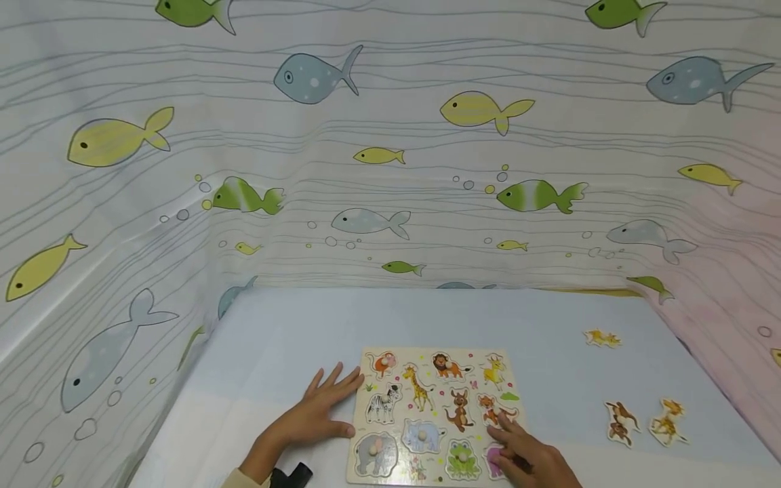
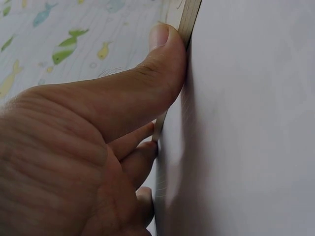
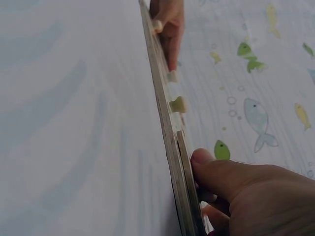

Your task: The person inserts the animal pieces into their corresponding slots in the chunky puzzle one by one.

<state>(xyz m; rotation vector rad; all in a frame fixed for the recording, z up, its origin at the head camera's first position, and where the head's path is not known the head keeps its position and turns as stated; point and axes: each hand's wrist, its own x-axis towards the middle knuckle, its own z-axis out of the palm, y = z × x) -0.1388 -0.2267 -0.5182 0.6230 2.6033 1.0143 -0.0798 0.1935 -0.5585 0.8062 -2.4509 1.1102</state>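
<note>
Head view: pinching the purple piece point(image 1: 494, 462) at the near right corner of the board point(image 1: 439, 462) with the right hand point(image 1: 537, 459); touching its left edge with the spread left hand point(image 1: 317, 415). Could wedge the piece askew by twisting, or slide the board by pushing unevenly. Set on a pale table point(image 1: 293, 339), enclosed by fish-printed fabric point(image 1: 317, 163).

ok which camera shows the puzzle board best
The head view: it shows the animal-covered top of the puzzle board, though the right hand hides one corner. The left wrist shows little but its edge beside the left hand; the right wrist shows it nearly edge-on, with knobs standing out.
</note>
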